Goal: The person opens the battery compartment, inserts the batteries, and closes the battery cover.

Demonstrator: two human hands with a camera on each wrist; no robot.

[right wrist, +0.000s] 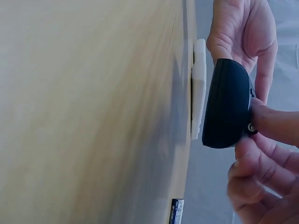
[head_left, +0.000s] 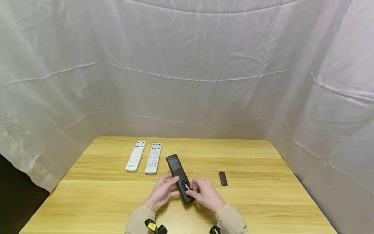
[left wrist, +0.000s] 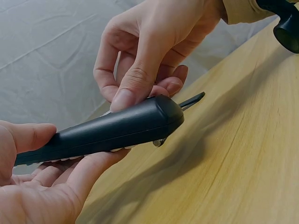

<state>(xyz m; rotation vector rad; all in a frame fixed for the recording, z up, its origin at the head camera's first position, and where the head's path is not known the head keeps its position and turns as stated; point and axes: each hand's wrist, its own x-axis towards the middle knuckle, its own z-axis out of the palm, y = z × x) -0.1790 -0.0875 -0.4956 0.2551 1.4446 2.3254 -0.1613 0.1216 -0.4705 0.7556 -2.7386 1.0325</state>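
Note:
My left hand [head_left: 163, 192] grips a black remote control [head_left: 176, 164] raised above the table, its back turned up and its battery compartment uncovered. A silvery battery [head_left: 186, 186] shows in the compartment. At that opening the thumb and fingers of my right hand [head_left: 205, 194] pinch a battery, whose round end [right wrist: 252, 127] shows beside the remote in the right wrist view; the fingers hide most of it. The black battery cover [head_left: 223, 178] lies on the table to the right. Another battery [right wrist: 176, 211] rests on the tabletop in the right wrist view.
Two white remote controls [head_left: 135, 156] lie side by side, buttons up, on the left of the wooden table [head_left: 257, 201]. Pale grey curtains [head_left: 193, 65] enclose the table at the back and sides.

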